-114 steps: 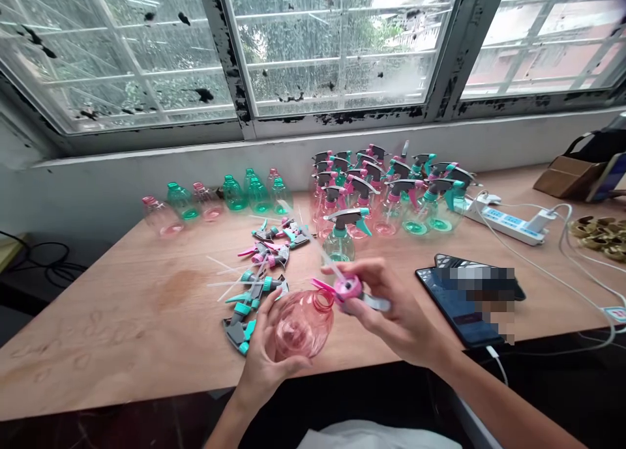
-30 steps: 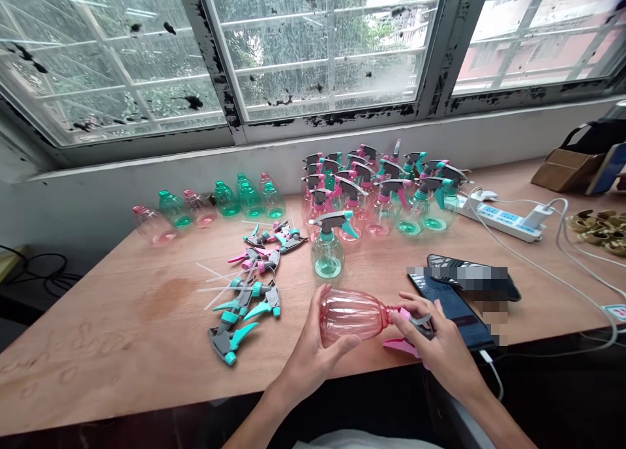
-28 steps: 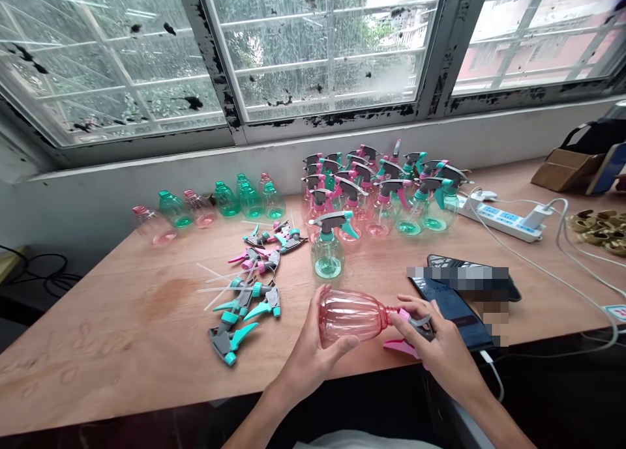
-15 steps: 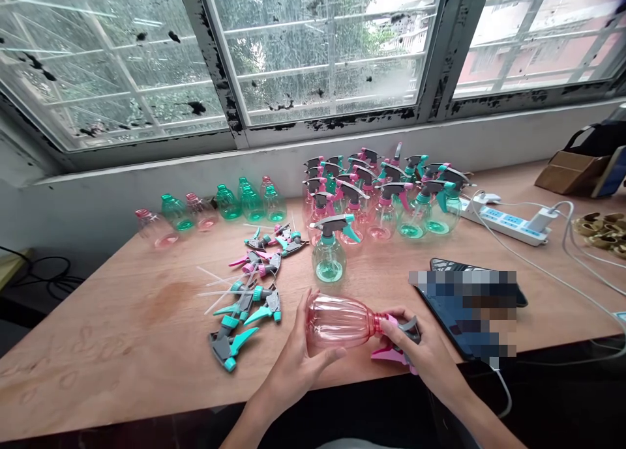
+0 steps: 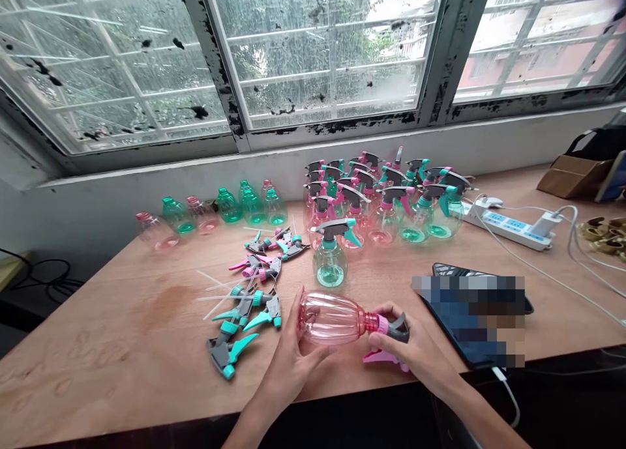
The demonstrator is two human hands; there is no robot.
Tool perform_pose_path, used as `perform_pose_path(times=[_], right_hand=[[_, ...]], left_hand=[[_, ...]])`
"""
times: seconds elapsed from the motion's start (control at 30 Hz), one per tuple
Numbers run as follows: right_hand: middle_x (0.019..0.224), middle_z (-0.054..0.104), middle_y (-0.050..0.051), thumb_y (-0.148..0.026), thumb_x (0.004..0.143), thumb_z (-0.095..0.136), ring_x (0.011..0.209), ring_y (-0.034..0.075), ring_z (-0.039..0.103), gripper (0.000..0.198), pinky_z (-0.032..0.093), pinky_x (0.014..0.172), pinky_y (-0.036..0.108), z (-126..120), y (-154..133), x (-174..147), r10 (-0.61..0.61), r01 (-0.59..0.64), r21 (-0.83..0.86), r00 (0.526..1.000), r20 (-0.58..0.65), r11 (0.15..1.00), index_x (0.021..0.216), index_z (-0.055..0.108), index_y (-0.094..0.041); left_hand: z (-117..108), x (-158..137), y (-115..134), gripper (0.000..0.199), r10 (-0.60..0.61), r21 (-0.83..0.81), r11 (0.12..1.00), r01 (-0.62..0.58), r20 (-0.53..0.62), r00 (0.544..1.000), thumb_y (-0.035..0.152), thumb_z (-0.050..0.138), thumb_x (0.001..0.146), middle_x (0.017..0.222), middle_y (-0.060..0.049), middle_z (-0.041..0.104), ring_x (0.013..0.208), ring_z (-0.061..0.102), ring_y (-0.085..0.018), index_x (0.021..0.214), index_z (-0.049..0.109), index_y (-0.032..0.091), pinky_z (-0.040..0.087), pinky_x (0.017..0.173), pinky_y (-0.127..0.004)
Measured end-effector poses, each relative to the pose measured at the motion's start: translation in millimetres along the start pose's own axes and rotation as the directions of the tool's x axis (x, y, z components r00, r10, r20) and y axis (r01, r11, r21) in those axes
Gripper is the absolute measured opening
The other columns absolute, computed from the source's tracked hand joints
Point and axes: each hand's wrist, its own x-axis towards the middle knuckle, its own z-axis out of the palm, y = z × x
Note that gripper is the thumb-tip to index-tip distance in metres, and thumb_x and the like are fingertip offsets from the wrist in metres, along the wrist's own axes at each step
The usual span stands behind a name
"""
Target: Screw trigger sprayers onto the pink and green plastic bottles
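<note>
A clear pink bottle (image 5: 330,317) lies sideways above the front of the table, its neck pointing right. My left hand (image 5: 298,354) is wrapped round its base. At the neck, my right hand (image 5: 411,351) grips a pink-and-grey spray head (image 5: 395,327), whose pink collar sits at the bottle's mouth; its pink trigger hangs below. Just behind stands a green spray bottle (image 5: 330,263) with its head on. Left of my left hand lie several loose spray heads (image 5: 264,302), teal and pink, with thin tubes. Nearest is a teal-and-grey spray head (image 5: 227,351).
Several bottles without heads (image 5: 252,204) stand at the back left. Spray bottles with heads (image 5: 384,221) crowd the back centre. Right are phones (image 5: 452,325) with a cable, a white power strip (image 5: 513,224), a cardboard box (image 5: 562,175) and brownish rings (image 5: 604,234).
Both hands have shifted slightly left with the bottle and spray head. My right hand has turned a little around the collar. The view has tilted slightly.
</note>
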Motion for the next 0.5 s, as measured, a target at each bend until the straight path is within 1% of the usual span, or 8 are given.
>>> perform_pose_path(times=[0.07, 0.13, 0.17, 0.23, 0.3, 0.33, 0.4, 0.5], right_hand=[[0.078, 0.065, -0.003, -0.043, 0.079, 0.084, 0.059, 0.010, 0.056, 0.036, 0.056, 0.050, 0.018, -1, 1, -3, -0.022, 0.022, 0.020, 1.000, -0.015, 1.000, 0.100, 0.067, -0.020], [0.078, 0.064, -0.002, -0.045, 0.081, 0.081, 0.061, 0.012, 0.060, 0.035, 0.059, 0.054, 0.022, -2, 2, -5, -0.016, 0.018, 0.041, 0.999, -0.038, 0.999, 0.099, 0.066, -0.019], [0.076, 0.064, -0.002, -0.046, 0.082, 0.080, 0.061, 0.013, 0.062, 0.035, 0.057, 0.051, 0.021, -2, 3, -6, -0.013, 0.015, 0.038, 0.999, -0.048, 0.999, 0.099, 0.066, -0.019], [0.070, 0.065, -0.002, -0.047, 0.083, 0.079, 0.058, 0.013, 0.063, 0.036, 0.047, 0.041, 0.016, -4, 3, -5, -0.013, 0.013, 0.011, 0.999, -0.047, 1.000, 0.099, 0.065, -0.018], [0.067, 0.067, -0.002, -0.046, 0.084, 0.078, 0.055, 0.012, 0.062, 0.035, 0.037, 0.036, 0.014, -5, 4, -4, -0.025, 0.025, -0.007, 0.999, -0.023, 1.000, 0.100, 0.065, -0.017], [0.066, 0.067, -0.002, -0.045, 0.085, 0.078, 0.055, 0.011, 0.061, 0.034, 0.035, 0.036, 0.014, -5, 3, -3, -0.031, 0.031, -0.009, 0.999, -0.007, 0.999, 0.098, 0.065, -0.017], [0.064, 0.067, -0.003, -0.044, 0.085, 0.079, 0.052, 0.010, 0.060, 0.032, 0.035, 0.037, 0.015, -5, 3, -2, -0.040, 0.040, 0.001, 0.999, 0.015, 0.999, 0.095, 0.065, -0.017], [0.062, 0.069, -0.003, -0.043, 0.085, 0.079, 0.053, 0.011, 0.062, 0.031, 0.044, 0.045, 0.017, -5, 4, 0, -0.049, 0.049, 0.014, 0.998, 0.028, 0.999, 0.093, 0.063, -0.017]], left_hand=[[1, 0, 2, 0.104, -0.012, 0.019, 1.000, 0.012, 0.008, 1.000, 0.028, 0.079, 0.084, 0.159, -0.009, 0.040, 0.144, 0.043, -0.029, 0.161, 0.009, 0.036, 0.029, 0.123, -0.048], [3, -1, 6, 0.104, -0.015, 0.019, 1.000, 0.015, 0.020, 1.000, 0.029, 0.079, 0.084, 0.161, -0.008, 0.039, 0.145, 0.042, -0.029, 0.161, 0.010, 0.036, 0.029, 0.124, -0.046], [4, -1, 7, 0.104, -0.014, 0.010, 1.000, 0.013, 0.026, 1.000, 0.029, 0.079, 0.083, 0.161, -0.008, 0.038, 0.146, 0.040, -0.029, 0.161, 0.010, 0.035, 0.028, 0.124, -0.046], [5, -1, 7, 0.106, -0.019, -0.030, 0.999, 0.020, 0.032, 0.999, 0.030, 0.080, 0.083, 0.161, -0.009, 0.038, 0.147, 0.038, -0.030, 0.161, 0.009, 0.033, 0.028, 0.124, -0.045], [5, -1, 5, 0.111, -0.038, -0.080, 0.996, 0.039, 0.025, 0.999, 0.030, 0.081, 0.081, 0.160, -0.011, 0.040, 0.146, 0.040, -0.031, 0.162, 0.005, 0.031, 0.031, 0.122, -0.046], [4, 0, 3, 0.113, -0.045, -0.094, 0.994, 0.046, 0.021, 0.999, 0.031, 0.082, 0.080, 0.159, -0.012, 0.041, 0.145, 0.042, -0.032, 0.162, 0.004, 0.030, 0.032, 0.122, -0.046], [3, 1, 0, 0.113, -0.040, -0.085, 0.996, 0.040, 0.008, 0.999, 0.031, 0.082, 0.079, 0.155, -0.013, 0.046, 0.143, 0.044, -0.032, 0.162, 0.005, 0.029, 0.032, 0.122, -0.047], [1, 1, -3, 0.109, -0.012, -0.027, 1.000, 0.012, -0.003, 1.000, 0.030, 0.083, 0.080, 0.150, -0.012, 0.053, 0.142, 0.046, -0.031, 0.162, 0.011, 0.029, 0.030, 0.123, -0.048]])
